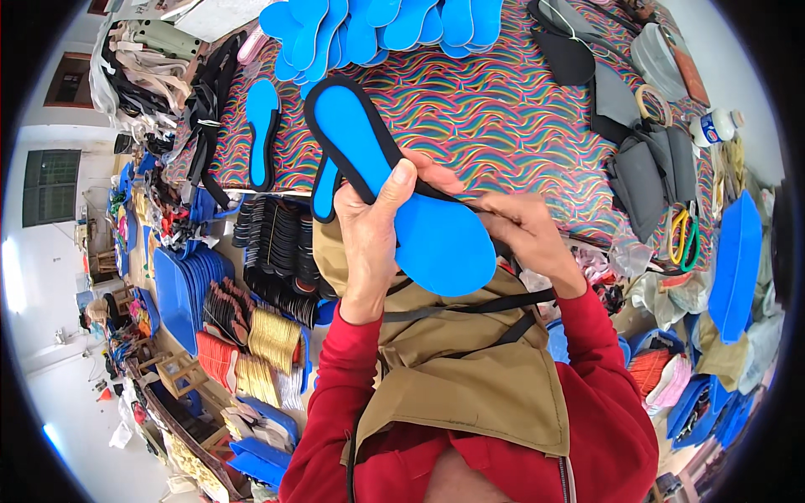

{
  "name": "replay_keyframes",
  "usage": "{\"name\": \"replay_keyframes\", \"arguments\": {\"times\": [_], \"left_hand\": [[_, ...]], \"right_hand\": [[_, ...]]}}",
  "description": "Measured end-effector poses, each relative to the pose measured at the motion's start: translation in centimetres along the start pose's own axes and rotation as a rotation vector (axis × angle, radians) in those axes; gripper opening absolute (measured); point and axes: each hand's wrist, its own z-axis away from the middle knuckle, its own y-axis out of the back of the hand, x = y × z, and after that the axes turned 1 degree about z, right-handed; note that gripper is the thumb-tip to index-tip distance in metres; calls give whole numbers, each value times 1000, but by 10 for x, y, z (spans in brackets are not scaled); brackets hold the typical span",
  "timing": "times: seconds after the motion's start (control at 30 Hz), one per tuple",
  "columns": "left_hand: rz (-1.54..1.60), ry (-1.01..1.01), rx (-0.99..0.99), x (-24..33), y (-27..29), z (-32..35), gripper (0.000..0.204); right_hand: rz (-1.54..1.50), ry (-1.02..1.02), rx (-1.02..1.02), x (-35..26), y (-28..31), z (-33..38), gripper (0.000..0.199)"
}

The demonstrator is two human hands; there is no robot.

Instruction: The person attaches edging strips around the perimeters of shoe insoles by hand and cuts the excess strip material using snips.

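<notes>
My left hand grips a blue insole, thumb on top and fingers underneath. A black edging strip runs around its far half; the rounded near end shows a plain blue edge. My right hand is closed at the insole's right side, fingers pinched on the black strip where it meets the edge. The fingertips are partly hidden. Just behind my left hand, another black-edged insole hangs over the table's front edge. A further half-edged insole lies on the table to the left.
Many plain blue insoles are heaped at the table's back. Dark grey fabric pieces, a white bottle and scissors with yellow and green handles lie right. Black straps hang left; stacked blue trays stand below.
</notes>
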Motion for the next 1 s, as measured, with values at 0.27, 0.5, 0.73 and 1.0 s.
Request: {"name": "replay_keyframes", "arguments": {"times": [0.27, 0.5, 0.73, 1.0], "left_hand": [[-2, 80, 29, 9, 17, -18, 20], [509, 153, 48, 10, 61, -32, 18], [406, 31, 199, -36, 47, -41, 21], [491, 18, 244, -50, 52, -33, 19]], "right_hand": [[15, -214, -255, -36, 51, -8, 11], [210, 12, 295, -53, 109, -37, 11], [543, 286, 747, 23, 88, -106, 23], [-464, -225, 221, -8, -15, -33, 43]]}}
